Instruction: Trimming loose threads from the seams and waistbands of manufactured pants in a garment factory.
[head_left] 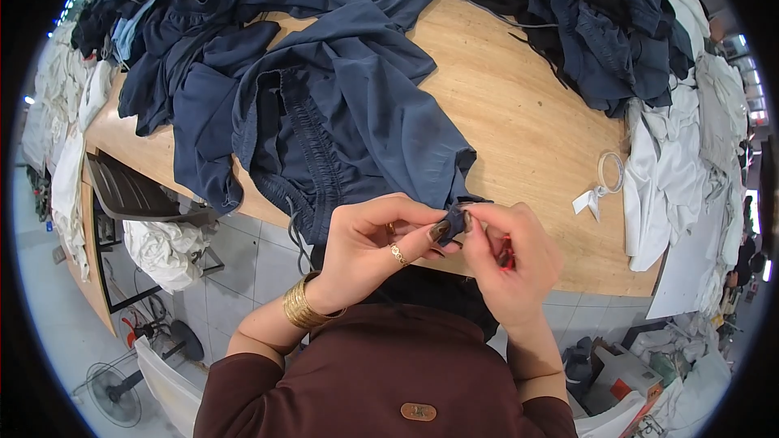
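Navy pants (pixel 386 105) lie on the wooden table with their gathered elastic waistband (pixel 312 142) facing up at the left. A drawstring (pixel 294 235) hangs from the waistband over the table's near edge. My left hand (pixel 377 235) pinches a small end of the navy fabric between thumb and fingers. Close against it, my right hand (pixel 515 251) is closed on the same end of cloth. A small red and dark item (pixel 506 254) shows inside the curled fingers of my right hand; most of it is hidden.
More navy garments (pixel 203 57) are heaped at the far left, and a navy and black pile (pixel 600 28) lies far right. A tape roll (pixel 610 172) rests on the table (pixel 527 146) near white cloth (pixel 649 186). Beyond the left edge stand a dark chair (pixel 134 191) and a fan (pixel 114 389).
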The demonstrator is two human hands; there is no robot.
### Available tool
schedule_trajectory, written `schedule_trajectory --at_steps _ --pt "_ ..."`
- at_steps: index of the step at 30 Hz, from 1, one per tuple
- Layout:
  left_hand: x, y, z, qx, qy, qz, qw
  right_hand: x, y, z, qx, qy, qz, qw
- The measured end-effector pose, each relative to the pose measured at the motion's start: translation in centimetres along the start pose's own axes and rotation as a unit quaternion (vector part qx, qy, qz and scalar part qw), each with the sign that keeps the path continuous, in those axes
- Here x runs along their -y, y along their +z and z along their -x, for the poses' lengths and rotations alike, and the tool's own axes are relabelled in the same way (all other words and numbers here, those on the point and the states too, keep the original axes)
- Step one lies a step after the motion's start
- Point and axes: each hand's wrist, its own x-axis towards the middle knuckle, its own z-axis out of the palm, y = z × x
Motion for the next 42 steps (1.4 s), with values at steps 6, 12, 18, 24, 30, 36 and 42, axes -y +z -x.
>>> schedule_trajectory --at_steps 6,12,18,24,30,36,42 --pt "0.2 0.0 -0.1 -0.014 -0.015 0.015 1.000 -0.1 -0.6 0.0 -0.008 0.085 -0.056 0.995" --pt "0.1 0.1 -0.2 0.000 0.003 0.004 1.000 0.5 -0.6 -0.3 0.030 0.025 -0.023 0.999" --pt "0.1 0.0 -0.1 0.012 -0.004 0.002 1.000 0.0 -0.1 -0.3 0.017 -0.013 -0.009 1.000" --pt "-0.1 0.3 -0.1 0.002 -0.029 0.031 0.999 -0.3 -0.4 0.0 0.035 0.136 -0.151 0.978" --pt "-0.2 0.2 -0.2 -0.015 -0.034 0.016 0.999 -0.2 -0.9 -0.6 0.044 0.132 -0.099 0.985" --pt "-0.1 0.3 -0.3 -0.025 -0.017 0.017 0.999 0.3 -2.1 -0.1 0.143 0.080 -0.017 0.986" --pt "0.5 -0.2 -0.3 -0.013 0.003 0.022 1.000 -0.7 -1.0 1.0 0.123 0.031 -0.001 0.992"
